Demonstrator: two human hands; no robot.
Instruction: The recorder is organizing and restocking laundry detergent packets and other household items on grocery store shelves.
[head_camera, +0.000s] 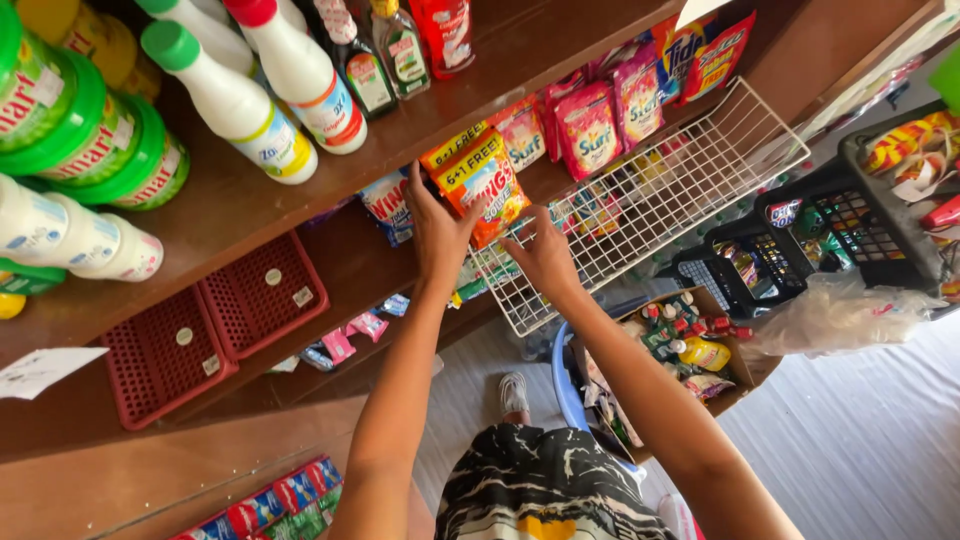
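Note:
An orange detergent sachet pack (482, 183) stands at the left end of a white wire basket (700, 165) on the wooden shelf. My left hand (437, 228) grips the pack's left side, fingers pointing up along it. From below, my right hand (543, 256) has its fingertips pinching the pack's lower right corner, just over the basket's front rim. Pink sachet packs (588, 128) stand in a row behind, and a blue-and-white sachet pack (388, 203) sits left of my left hand.
White bottles with green and red caps (255, 105) and green jars (95, 130) line the upper shelf. Two red plastic baskets (215, 325) sit at lower left. On the right are black crates of goods (850, 215), and a cardboard box of small bottles (690, 340) is on the floor.

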